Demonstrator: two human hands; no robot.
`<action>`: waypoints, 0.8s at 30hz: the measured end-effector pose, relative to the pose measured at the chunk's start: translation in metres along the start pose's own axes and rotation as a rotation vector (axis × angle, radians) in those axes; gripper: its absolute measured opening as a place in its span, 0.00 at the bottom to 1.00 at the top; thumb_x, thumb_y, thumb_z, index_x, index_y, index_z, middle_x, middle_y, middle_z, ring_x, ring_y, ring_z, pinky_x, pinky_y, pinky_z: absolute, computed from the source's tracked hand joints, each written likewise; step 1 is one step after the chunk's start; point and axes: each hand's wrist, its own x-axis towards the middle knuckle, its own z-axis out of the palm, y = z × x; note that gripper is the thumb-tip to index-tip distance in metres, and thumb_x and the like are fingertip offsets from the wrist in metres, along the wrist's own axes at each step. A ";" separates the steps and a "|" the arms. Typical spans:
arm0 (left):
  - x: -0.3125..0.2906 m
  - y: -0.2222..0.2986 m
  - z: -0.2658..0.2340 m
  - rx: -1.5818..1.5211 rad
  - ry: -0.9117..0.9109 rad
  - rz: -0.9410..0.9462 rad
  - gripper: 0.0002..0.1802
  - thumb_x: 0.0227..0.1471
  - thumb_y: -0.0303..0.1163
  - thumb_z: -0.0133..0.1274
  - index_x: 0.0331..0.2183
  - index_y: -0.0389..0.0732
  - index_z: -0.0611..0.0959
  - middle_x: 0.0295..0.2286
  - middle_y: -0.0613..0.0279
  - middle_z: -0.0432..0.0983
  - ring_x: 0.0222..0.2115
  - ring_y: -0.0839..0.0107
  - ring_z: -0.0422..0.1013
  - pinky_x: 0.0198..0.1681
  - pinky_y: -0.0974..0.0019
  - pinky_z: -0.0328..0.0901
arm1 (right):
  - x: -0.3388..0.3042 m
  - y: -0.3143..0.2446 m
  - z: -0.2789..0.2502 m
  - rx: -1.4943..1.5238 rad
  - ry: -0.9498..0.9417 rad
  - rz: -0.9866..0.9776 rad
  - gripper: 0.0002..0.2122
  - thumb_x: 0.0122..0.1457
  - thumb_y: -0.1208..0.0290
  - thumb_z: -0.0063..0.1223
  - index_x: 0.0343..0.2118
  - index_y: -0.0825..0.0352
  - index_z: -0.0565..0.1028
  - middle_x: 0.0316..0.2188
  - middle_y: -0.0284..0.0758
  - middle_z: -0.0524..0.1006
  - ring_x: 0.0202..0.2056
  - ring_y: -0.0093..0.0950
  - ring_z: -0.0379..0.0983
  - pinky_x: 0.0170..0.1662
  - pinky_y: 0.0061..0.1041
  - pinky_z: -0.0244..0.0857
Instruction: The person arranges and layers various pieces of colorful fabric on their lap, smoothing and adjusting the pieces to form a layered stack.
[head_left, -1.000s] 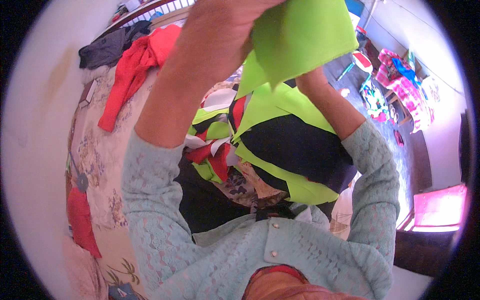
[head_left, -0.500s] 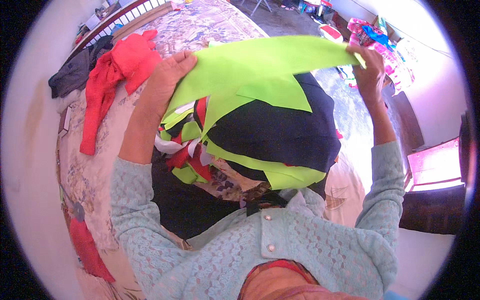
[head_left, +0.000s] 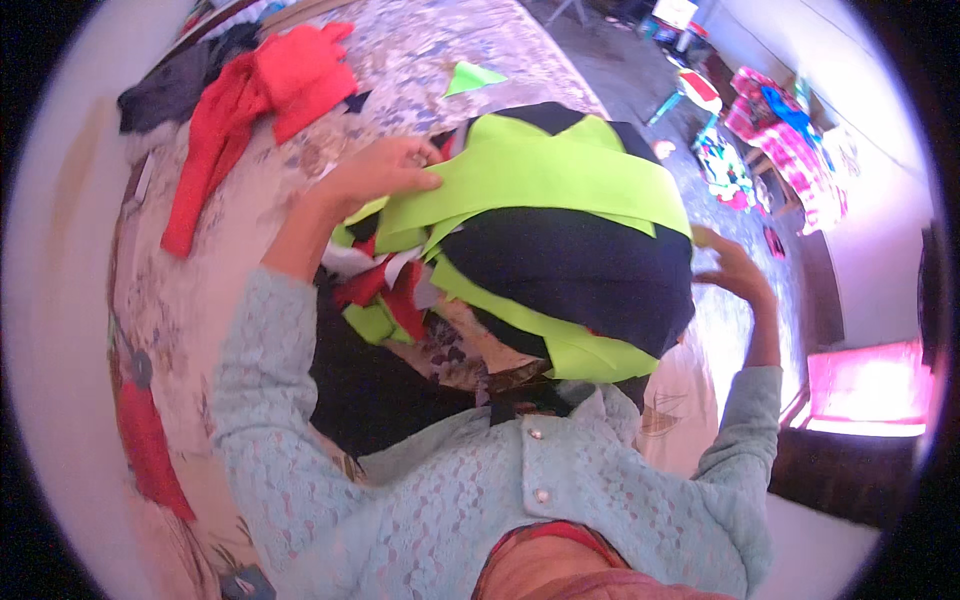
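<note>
A lime-green cloth piece (head_left: 560, 182) lies stretched across a rounded heap of black cloth (head_left: 570, 255) in front of me. My left hand (head_left: 385, 172) pinches the green piece at its left end between thumb and fingers. Just off the heap's right side is my right hand (head_left: 738, 268), its fingers apart and holding nothing. More lime-green cloth (head_left: 590, 350) shows along the heap's lower edge. Left of the heap, under my left hand, mixed red, white, green and black cloth scraps (head_left: 390, 290) are bunched together.
The heap rests on a bed with a flowered sheet (head_left: 420, 65). A red garment (head_left: 255, 105) and a dark garment (head_left: 175, 95) lie at the far left. A small green scrap (head_left: 472, 78) sits beyond the heap. A pink checked cloth (head_left: 790, 165) drapes at the far right.
The green piece, held up stretched between both hands before, now lies down on the black heap. My right hand has let go and moved lower; my left hand stays at the piece's left end.
</note>
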 end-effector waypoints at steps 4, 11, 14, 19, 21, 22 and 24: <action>-0.001 -0.009 -0.019 0.139 0.061 -0.111 0.22 0.44 0.40 0.61 0.39 0.39 0.76 0.26 0.63 0.74 0.22 0.76 0.70 0.23 0.73 0.62 | 0.000 0.002 -0.067 -0.086 -0.157 0.359 0.36 0.43 0.67 0.66 0.58 0.60 0.64 0.49 0.41 0.72 0.50 0.35 0.68 0.53 0.35 0.62; -0.009 -0.041 -0.076 0.189 0.315 -0.182 0.16 0.47 0.41 0.57 0.34 0.39 0.79 0.23 0.65 0.75 0.20 0.77 0.70 0.20 0.73 0.60 | 0.098 -0.139 -0.077 -0.019 0.113 -0.253 0.35 0.54 0.45 0.51 0.59 0.65 0.62 0.59 0.42 0.62 0.60 0.35 0.56 0.62 0.36 0.47; -0.019 -0.060 -0.088 0.277 0.413 -0.282 0.14 0.46 0.40 0.57 0.29 0.39 0.80 0.20 0.66 0.75 0.17 0.77 0.69 0.20 0.73 0.60 | 0.148 -0.186 -0.057 -0.058 -0.010 -0.535 0.36 0.53 0.42 0.48 0.58 0.65 0.63 0.58 0.43 0.62 0.60 0.37 0.56 0.62 0.36 0.46; -0.023 -0.174 -0.111 0.539 0.499 -0.369 0.17 0.41 0.40 0.62 0.31 0.39 0.82 0.28 0.58 0.78 0.26 0.68 0.73 0.29 0.65 0.68 | 0.193 -0.238 0.015 -0.121 -0.214 -0.808 0.37 0.51 0.40 0.48 0.58 0.62 0.62 0.57 0.45 0.62 0.59 0.43 0.56 0.61 0.40 0.46; -0.019 -0.185 -0.103 0.723 0.552 -0.459 0.17 0.38 0.38 0.63 0.33 0.40 0.82 0.31 0.54 0.78 0.31 0.61 0.74 0.35 0.59 0.68 | 0.201 -0.235 0.036 -0.260 -0.223 -0.896 0.37 0.51 0.39 0.48 0.58 0.61 0.63 0.57 0.45 0.62 0.59 0.43 0.56 0.61 0.43 0.45; -0.019 -0.184 -0.093 0.869 0.535 -0.473 0.17 0.37 0.37 0.63 0.33 0.41 0.82 0.32 0.54 0.78 0.35 0.59 0.73 0.39 0.58 0.66 | 0.200 -0.234 0.037 -0.237 -0.219 -0.881 0.36 0.51 0.39 0.48 0.58 0.61 0.63 0.57 0.45 0.63 0.59 0.42 0.56 0.61 0.43 0.45; -0.020 -0.179 -0.080 0.975 0.507 -0.470 0.17 0.36 0.36 0.62 0.33 0.43 0.82 0.34 0.54 0.77 0.41 0.57 0.71 0.45 0.58 0.64 | 0.197 -0.234 0.037 -0.190 -0.215 -0.854 0.36 0.50 0.39 0.48 0.57 0.60 0.64 0.56 0.44 0.63 0.59 0.42 0.57 0.61 0.45 0.44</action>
